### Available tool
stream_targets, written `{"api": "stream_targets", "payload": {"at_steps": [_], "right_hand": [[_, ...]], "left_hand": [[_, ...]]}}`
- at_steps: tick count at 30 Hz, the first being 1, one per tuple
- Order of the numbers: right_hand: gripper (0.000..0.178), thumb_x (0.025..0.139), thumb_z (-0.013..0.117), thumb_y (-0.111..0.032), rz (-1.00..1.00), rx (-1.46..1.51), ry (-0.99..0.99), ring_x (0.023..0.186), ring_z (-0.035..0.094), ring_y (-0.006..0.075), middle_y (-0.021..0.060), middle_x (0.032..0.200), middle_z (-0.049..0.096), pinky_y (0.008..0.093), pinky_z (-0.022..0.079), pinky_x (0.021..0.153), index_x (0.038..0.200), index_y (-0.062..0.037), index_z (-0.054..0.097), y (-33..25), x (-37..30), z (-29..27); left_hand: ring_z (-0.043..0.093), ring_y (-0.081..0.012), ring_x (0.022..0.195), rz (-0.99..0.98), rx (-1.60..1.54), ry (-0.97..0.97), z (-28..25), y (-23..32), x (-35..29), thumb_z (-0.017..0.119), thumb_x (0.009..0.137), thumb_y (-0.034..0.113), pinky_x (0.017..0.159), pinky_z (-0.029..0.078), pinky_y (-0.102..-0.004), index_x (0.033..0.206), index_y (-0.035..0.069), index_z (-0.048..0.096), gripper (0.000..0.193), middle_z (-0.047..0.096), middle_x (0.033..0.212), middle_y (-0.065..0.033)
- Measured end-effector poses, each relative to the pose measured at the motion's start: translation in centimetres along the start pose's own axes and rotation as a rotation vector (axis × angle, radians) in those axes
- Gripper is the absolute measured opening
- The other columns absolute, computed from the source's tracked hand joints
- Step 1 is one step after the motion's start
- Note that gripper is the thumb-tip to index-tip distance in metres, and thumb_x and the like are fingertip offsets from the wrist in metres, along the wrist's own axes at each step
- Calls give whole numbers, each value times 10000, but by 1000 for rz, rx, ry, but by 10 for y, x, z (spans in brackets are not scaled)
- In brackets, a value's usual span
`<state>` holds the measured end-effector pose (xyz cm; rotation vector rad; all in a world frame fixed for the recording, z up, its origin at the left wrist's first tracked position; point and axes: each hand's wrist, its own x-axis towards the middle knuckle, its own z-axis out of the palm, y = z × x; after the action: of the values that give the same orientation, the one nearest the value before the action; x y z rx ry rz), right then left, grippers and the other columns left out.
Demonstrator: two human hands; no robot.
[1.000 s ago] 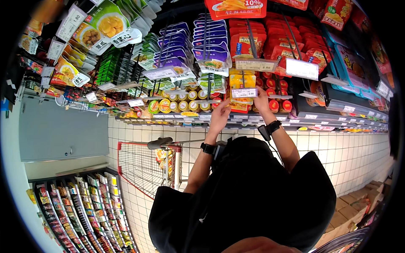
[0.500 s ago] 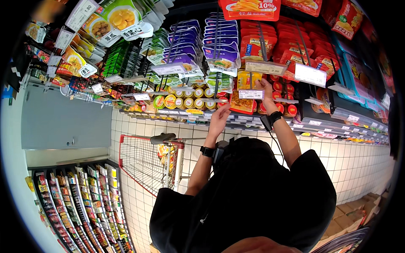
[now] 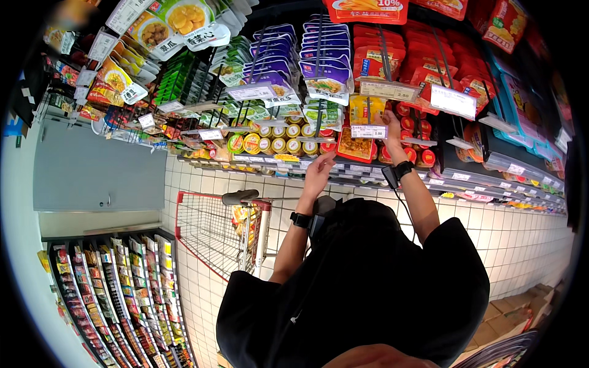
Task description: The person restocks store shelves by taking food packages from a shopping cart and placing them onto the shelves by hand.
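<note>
My right hand (image 3: 392, 130) is raised at a hanging hook, beside a yellow packet (image 3: 366, 109) and the right end of a small white price tag (image 3: 369, 132). Its fingers point up, apart from one another, and the tag and packets partly cover what they touch. Below the tag hangs a red-edged food packet (image 3: 356, 148) with a picture of brown food. Close to that packet's lower left edge, my left hand (image 3: 318, 173) has its fingers stretched out with nothing in them. Whether the fingertips touch the packet I cannot tell.
Purple packets (image 3: 326, 67) and red packets (image 3: 378, 52) hang above on hooks. Lidded jars (image 3: 278, 145) line the shelf behind. A wire shopping cart (image 3: 208, 230) with packets inside stands to my left, near a grey door (image 3: 98, 165). Cardboard boxes (image 3: 506, 306) lie at lower right.
The view has shifted slightly, so the shelf sits a little lower and further right. Both hands stay at nearly the same places by the hanging packets.
</note>
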<state>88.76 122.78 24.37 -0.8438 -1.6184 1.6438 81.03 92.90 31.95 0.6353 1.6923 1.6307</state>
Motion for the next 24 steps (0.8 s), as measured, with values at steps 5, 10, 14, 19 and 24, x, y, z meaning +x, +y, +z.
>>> {"api": "stream_targets", "payload": {"at_steps": [5,10,14,19,24], "right_hand": [[365,876,712,-126,-41,-33,102,1051,625,179,109,1116,663,292,493,872,1177,5,551,0,-39,-16],[334,874,698,-139,173,-99,-80,1041,636,207,88,1099,676,319,492,896,1170,-21,598,-41,-112,-35],[225,926,637,-143,313,81,-214,989,641,158,64,1068,686,294,492,856,1118,-27,631,-74,-171,-46],[233,999,521,-188,338,121,-160,996,647,156,72,1099,687,272,486,847,1164,-46,603,-115,-227,-34],[234,1006,506,-208,318,184,-163,995,649,157,85,1114,688,264,480,821,1146,-51,610,-128,-267,-16]], "left_hand": [[626,-176,1089,-28,-22,-49,-4,7,-8,533,997,128,901,468,-272,1330,24,555,350,633,1276,-85],[635,-190,1069,-19,-64,-47,-13,10,-22,529,970,55,939,475,-290,1291,-14,565,331,641,1251,-126],[643,-164,1067,-37,-27,-91,-23,6,-39,520,993,132,874,470,-278,1320,45,571,343,639,1271,-76],[644,-164,1075,-26,-40,-100,-34,12,-73,526,994,157,870,467,-272,1311,53,582,339,646,1262,-69],[638,-164,1089,-27,-62,-77,-52,22,-121,531,997,190,869,454,-268,1308,46,583,347,647,1267,-61]]}}
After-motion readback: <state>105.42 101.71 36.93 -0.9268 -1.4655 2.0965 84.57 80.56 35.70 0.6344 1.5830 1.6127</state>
